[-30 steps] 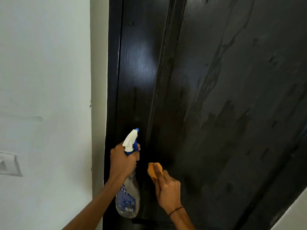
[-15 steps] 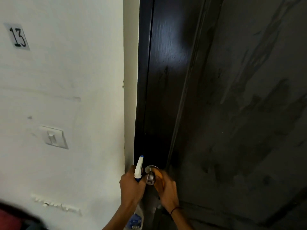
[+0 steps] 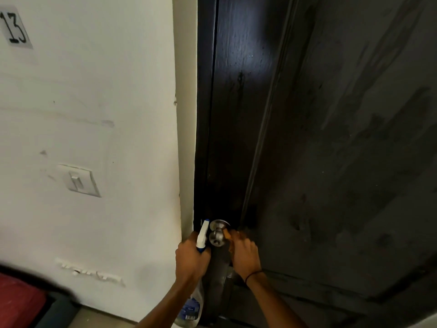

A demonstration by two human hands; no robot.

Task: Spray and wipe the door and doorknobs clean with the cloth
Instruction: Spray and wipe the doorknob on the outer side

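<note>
A round silver metal doorknob [image 3: 217,236] was seen low on the dark glossy wooden door [image 3: 331,150]. An orange cloth [image 3: 227,233] was pinched by the right hand [image 3: 244,255] against the knob's right side. A clear plastic spray bottle with white-and-blue trigger head [image 3: 203,236] was gripped by the left hand [image 3: 190,259], just left of the knob. A white wall switch [image 3: 79,181] and a "13" label [image 3: 14,27] were noted on the white wall [image 3: 106,91].

Both forearms rise from the lower edge of the view toward the doorknob [image 3: 217,236]. The left hand [image 3: 191,259] sits just left of and below the doorknob, back of the hand to the camera, fingers curled round the neck of a spray bottle [image 3: 203,235]. The right hand [image 3: 243,253] is just right of the doorknob, fingers bent forward and pinching an orange cloth [image 3: 228,234] against the knob's right side. A thin dark band circles the right wrist.
</note>
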